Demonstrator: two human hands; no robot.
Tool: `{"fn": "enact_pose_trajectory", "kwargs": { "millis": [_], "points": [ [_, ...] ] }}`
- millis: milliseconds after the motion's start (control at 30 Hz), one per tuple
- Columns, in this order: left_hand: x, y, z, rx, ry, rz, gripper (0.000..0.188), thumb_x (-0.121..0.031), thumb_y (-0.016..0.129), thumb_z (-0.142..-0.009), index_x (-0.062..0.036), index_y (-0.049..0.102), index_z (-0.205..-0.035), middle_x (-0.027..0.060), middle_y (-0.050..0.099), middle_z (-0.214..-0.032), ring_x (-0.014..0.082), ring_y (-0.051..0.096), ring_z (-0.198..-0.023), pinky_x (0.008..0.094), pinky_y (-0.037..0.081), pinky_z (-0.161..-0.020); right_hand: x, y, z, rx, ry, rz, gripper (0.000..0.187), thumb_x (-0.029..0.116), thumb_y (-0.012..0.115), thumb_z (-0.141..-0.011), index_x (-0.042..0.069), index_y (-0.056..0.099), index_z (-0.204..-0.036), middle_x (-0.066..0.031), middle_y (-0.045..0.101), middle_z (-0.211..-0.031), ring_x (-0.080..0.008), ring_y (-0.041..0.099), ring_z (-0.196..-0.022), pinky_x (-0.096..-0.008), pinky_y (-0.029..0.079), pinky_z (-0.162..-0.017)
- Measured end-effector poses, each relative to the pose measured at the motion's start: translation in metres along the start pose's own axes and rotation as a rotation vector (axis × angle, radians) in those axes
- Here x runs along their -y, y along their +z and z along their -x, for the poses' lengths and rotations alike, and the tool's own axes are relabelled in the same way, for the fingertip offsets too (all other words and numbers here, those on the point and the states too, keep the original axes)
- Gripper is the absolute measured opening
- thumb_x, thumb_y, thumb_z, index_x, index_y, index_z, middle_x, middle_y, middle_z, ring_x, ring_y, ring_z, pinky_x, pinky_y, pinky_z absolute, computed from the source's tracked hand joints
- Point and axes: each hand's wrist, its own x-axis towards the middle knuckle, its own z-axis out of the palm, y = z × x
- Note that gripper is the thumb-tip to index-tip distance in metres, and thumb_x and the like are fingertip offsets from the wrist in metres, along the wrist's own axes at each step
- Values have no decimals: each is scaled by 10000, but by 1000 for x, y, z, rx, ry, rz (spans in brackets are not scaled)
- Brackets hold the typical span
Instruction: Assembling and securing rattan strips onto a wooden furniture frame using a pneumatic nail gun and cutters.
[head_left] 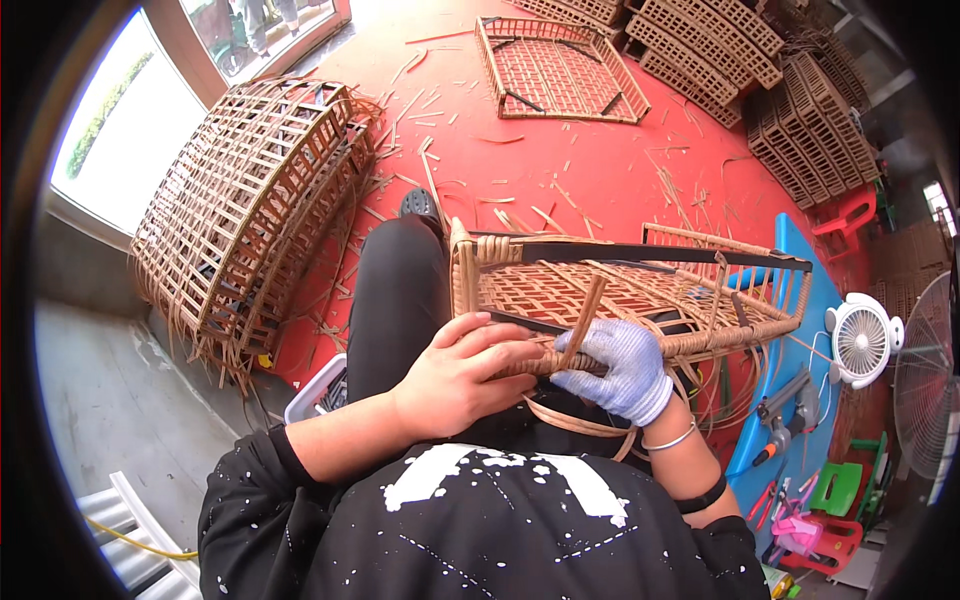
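A shallow woven rattan basket (690, 345) with a dark metal frame rests tilted across my lap, its open weave facing up. Bare, my left hand (470, 365) is closed over the near left part of its rim. My right hand (622, 368), in a pale knitted glove, pinches a flat rattan strip (588, 312) at the same rim, a short way right of the left hand. The strip's end stands up above the fingers. Loose long strands (580, 420) hang in a loop under the right hand. The fingertips of both hands are partly hidden behind the rim.
Stacked woven baskets (255, 210) lean at left by the glass door. One finished-looking basket tray (560, 75) lies on the red floor (480, 165) among rattan scraps. More stacks (700, 50) stand far right. A blue table (800, 440) at right carries a tool (785, 415) and a white fan (862, 340).
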Motion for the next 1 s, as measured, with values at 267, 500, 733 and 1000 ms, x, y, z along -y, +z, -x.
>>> {"fn": "enact_pose_trajectory", "kwargs": {
  "millis": [267,500,733,1000],
  "points": [
    [-1,-35,-2,-76,-42,272,203,-145,801,-779,-126,749,-975,2,700,-941,212,670,-954,406,457,-907,3,-44,13,-6,56,-223,287,179,758,-827,-2,702,-1043,-160,686,-1037,-299,669,-984,-374,519,-887],
    [22,-58,-43,-142,-74,346,149,-138,793,-797,-87,745,-928,37,703,-927,230,664,-895,401,461,-871,18,-39,-3,35,9,-80,289,194,783,-810,25,704,-1030,-164,694,-994,-312,689,-905,-380,545,-828],
    [57,-50,-59,-111,-215,471,142,-128,768,-849,-5,740,-913,133,715,-1012,260,690,-921,367,526,-772,22,6,-16,168,84,-129,343,337,764,-813,81,721,-1038,-132,708,-989,-310,691,-918,-388,550,-813],
    [59,-35,-69,-123,-439,464,189,-133,730,-899,22,735,-1007,135,732,-907,127,686,-774,267,533,-677,18,25,-20,71,23,51,319,303,778,-774,122,743,-1034,-108,718,-862,-309,692,-769,-407,551,-679]
  ]
}}
